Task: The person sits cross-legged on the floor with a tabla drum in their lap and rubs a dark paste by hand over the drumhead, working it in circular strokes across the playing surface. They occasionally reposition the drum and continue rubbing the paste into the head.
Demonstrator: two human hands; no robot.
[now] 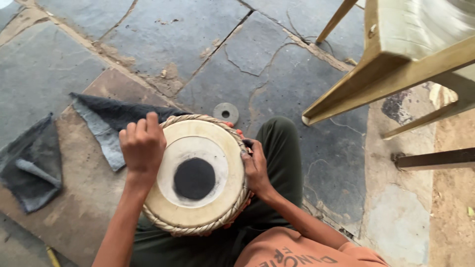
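A small hand drum (198, 173) rests upright between my legs, with a pale skin head, a black round patch in its middle and a braided cord rim. My left hand (142, 146) is curled over the drum's left rim, fingers closed around the edge. On the right rim my right hand (256, 165) grips the side of the drum, thumb against the braid. My dark green trouser leg (279, 148) stretches out past the drum to the right.
The floor is cracked grey stone slabs (277, 74). A grey cloth (106, 121) lies left of the drum, another dark cloth (32, 165) further left. A metal washer (225, 112) lies just beyond the drum. A wooden frame (391, 69) stands at the upper right.
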